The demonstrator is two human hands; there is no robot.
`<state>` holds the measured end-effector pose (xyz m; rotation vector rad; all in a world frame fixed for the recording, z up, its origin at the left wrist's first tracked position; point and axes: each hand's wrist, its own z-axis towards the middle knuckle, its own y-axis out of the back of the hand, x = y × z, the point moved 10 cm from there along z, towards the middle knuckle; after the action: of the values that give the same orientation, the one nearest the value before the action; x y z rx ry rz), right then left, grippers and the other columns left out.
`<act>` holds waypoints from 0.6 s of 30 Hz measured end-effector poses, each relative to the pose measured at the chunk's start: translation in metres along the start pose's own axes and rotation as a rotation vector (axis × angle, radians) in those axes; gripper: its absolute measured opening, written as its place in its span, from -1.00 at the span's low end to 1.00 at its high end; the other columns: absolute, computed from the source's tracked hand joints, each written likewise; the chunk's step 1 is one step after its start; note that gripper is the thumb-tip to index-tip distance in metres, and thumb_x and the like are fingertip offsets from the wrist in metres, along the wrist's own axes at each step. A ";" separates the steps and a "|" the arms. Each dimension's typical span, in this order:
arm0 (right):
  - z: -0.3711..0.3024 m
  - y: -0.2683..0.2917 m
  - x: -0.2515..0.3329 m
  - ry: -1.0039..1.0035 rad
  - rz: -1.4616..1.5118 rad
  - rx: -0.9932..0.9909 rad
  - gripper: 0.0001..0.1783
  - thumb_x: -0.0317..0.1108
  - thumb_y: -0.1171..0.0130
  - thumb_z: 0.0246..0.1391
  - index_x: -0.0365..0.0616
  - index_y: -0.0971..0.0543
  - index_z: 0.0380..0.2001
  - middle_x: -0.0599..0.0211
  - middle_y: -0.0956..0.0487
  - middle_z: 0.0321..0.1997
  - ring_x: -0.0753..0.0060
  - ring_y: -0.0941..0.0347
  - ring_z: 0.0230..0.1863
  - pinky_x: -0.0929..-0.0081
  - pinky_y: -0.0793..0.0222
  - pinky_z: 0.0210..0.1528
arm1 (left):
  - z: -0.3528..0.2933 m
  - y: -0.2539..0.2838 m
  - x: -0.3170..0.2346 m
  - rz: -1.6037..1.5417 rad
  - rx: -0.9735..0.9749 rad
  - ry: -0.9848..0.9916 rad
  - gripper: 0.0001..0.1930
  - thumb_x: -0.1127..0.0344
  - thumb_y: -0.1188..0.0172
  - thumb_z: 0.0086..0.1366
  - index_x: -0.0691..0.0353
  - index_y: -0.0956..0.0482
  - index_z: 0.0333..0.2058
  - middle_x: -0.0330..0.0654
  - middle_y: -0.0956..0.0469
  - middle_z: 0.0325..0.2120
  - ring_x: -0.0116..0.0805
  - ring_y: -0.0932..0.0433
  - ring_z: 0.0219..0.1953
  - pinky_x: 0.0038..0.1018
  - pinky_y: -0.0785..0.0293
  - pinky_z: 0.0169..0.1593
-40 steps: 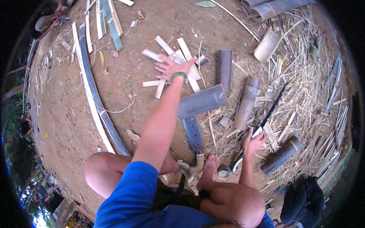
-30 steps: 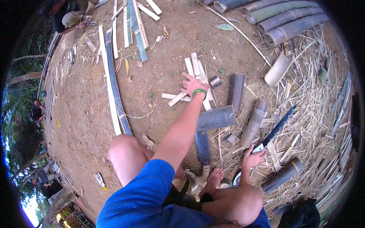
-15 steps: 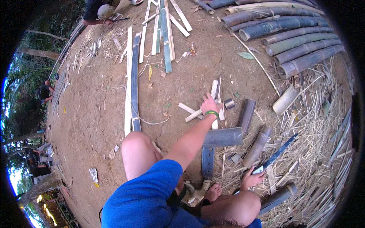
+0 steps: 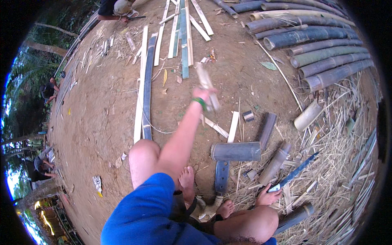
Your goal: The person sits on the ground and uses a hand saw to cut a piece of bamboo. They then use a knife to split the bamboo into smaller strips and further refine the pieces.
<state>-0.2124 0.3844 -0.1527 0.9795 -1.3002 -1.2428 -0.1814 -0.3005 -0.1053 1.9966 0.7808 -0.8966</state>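
My left hand [image 4: 204,93], with a green band at its wrist, is stretched forward above the dirt. Its fingers are closed round pale split bamboo pieces [image 4: 205,77], blurred by motion. Just nearer lie more bamboo slats [image 4: 233,127] and a short dark-banded bamboo piece [image 4: 248,116]. Low on the right, beside my knee, my right hand [image 4: 268,197] grips a long dark-bladed tool [image 4: 300,168] by its pale-marked handle; whether it is a saw or a knife I cannot tell. A thick bamboo section [image 4: 236,151] lies between my hands, against a dark strip with holes [image 4: 221,176].
Whole bamboo poles [image 4: 314,37] are laid side by side at the far right. Long split strips [image 4: 184,49] lie ahead, and a dark strip [image 4: 149,87] runs beside my left knee. Shavings [image 4: 326,179] cover the right ground. Another person [image 4: 118,9] crouches far left.
My left hand has lifted bamboo pieces from the small pile and swung forward and left with them. My right hand keeps its grip on the bladed tool. One foot now shows between my knees.
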 end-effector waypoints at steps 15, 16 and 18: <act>-0.007 -0.033 -0.003 0.060 0.056 0.030 0.00 0.29 -0.18 0.21 -0.20 -0.16 0.44 -0.22 -0.25 0.37 -0.29 -0.25 0.34 -0.18 -0.24 0.34 | 0.121 0.377 -0.201 0.628 -0.761 -0.358 0.13 -0.54 -0.35 -0.06 0.38 -0.48 0.23 0.22 -0.59 0.09 0.07 -0.58 0.16 -0.17 -0.47 0.21; -0.005 -0.030 -0.006 0.064 0.012 0.014 -0.01 0.27 -0.19 0.21 -0.21 -0.17 0.44 -0.24 -0.25 0.36 -0.30 -0.26 0.33 -0.17 -0.24 0.34 | 0.122 0.306 -0.169 0.619 -0.591 -0.389 0.04 -0.45 -0.40 -0.02 0.35 -0.51 0.20 0.18 -0.64 0.02 0.06 -0.64 0.08 -0.16 -0.54 0.12; -0.002 -0.025 -0.010 0.082 0.002 -0.043 -0.03 0.25 -0.21 0.21 -0.22 -0.20 0.42 -0.24 -0.30 0.34 -0.30 -0.27 0.32 -0.15 -0.26 0.32 | 0.106 0.162 -0.109 0.699 -0.130 -0.372 -0.11 -0.25 -0.47 0.03 0.30 -0.52 0.19 0.11 -0.68 -0.05 0.03 -0.66 0.02 -0.19 -0.57 0.10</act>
<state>-0.2118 0.3904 -0.1786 0.9886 -1.2052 -1.2120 -0.1510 -0.4919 0.0026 1.7242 -0.0789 -0.7292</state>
